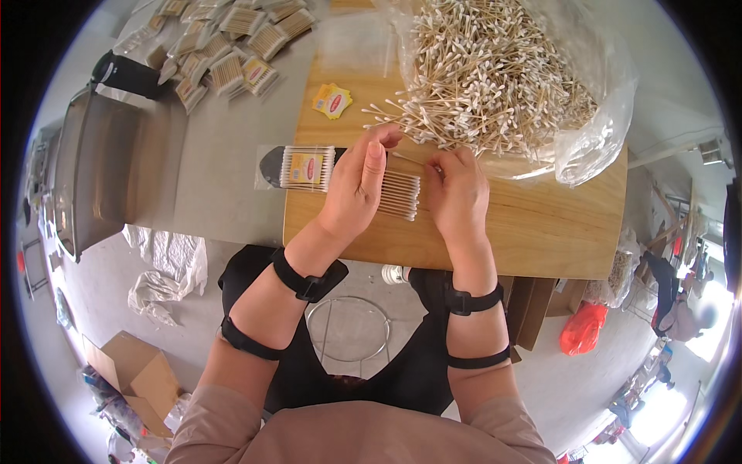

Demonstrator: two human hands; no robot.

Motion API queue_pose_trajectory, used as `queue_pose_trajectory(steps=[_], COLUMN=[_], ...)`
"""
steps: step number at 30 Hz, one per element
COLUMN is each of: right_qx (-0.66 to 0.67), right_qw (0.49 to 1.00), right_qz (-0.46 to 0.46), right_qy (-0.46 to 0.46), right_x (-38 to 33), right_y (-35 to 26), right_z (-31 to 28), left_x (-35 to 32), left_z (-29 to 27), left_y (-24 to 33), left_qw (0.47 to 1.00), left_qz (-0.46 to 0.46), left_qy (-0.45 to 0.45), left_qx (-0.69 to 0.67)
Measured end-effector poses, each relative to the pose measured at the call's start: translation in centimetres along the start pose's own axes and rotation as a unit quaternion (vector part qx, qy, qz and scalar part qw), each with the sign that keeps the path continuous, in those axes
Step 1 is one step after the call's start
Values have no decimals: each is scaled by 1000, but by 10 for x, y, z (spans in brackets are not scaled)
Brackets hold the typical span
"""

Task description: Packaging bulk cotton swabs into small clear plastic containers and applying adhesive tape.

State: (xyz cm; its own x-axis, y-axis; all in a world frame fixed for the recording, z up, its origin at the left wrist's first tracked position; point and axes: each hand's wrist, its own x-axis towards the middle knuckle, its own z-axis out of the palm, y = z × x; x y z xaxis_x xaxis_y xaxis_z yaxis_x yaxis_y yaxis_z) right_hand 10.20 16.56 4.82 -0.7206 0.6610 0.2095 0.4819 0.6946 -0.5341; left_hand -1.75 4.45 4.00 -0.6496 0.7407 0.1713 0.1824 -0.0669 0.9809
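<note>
My left hand (pixel 359 179) stands on edge over the board, fingers stretched out and thumb raised, with no object visible in it. It hides part of a neat row of cotton swabs (pixel 400 197) lying side by side. My right hand (pixel 461 189) is closed in a pinch; a single cotton swab (pixel 408 158) points from its fingertips toward the left hand. Left of my left hand, a flat pack of swabs with a yellow label (pixel 307 168) rests on a dark, round-ended strip (pixel 270 166). A big heap of loose swabs (pixel 495 77) lies beyond both hands.
Clear plastic (pixel 595 151) surrounds the heap. Yellow labels (pixel 331 101) lie on the wooden board (pixel 533 232). Many filled packs (pixel 239 46) are piled at the far left of the grey table, near a black container (pixel 127 75) and a grey bin (pixel 100 170).
</note>
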Motion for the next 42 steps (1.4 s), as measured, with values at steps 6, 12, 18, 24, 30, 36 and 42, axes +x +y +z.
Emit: queue_pose_trajectory(steps=[6, 12, 18, 24, 30, 36, 42], right_qx=[64, 76, 13, 1, -13, 17, 19], right_qw=[995, 997, 999, 1000, 1000, 999, 1000], right_qz=[-42, -21, -45, -8, -20, -35, -19], right_qy=[-61, 5, 14, 14, 6, 14, -14], right_x=[-2, 3, 10, 11, 9, 6, 1], right_y=[-8, -5, -17, -15, -10, -8, -4], right_z=[0, 2, 9, 12, 11, 4, -2], left_x=[1, -2, -3, 3, 6, 8, 5], left_z=[2, 0, -1, -2, -3, -5, -5], left_y=[-5, 4, 4, 2, 8, 5, 8], left_qw=[1000, 997, 998, 990, 972, 961, 959], left_qz=[11, -42, -40, 36, 77, 129, 99], left_qy=[0, -60, -38, -16, -53, -27, -30], left_qx=[-16, 7, 3, 134, 214, 244, 262])
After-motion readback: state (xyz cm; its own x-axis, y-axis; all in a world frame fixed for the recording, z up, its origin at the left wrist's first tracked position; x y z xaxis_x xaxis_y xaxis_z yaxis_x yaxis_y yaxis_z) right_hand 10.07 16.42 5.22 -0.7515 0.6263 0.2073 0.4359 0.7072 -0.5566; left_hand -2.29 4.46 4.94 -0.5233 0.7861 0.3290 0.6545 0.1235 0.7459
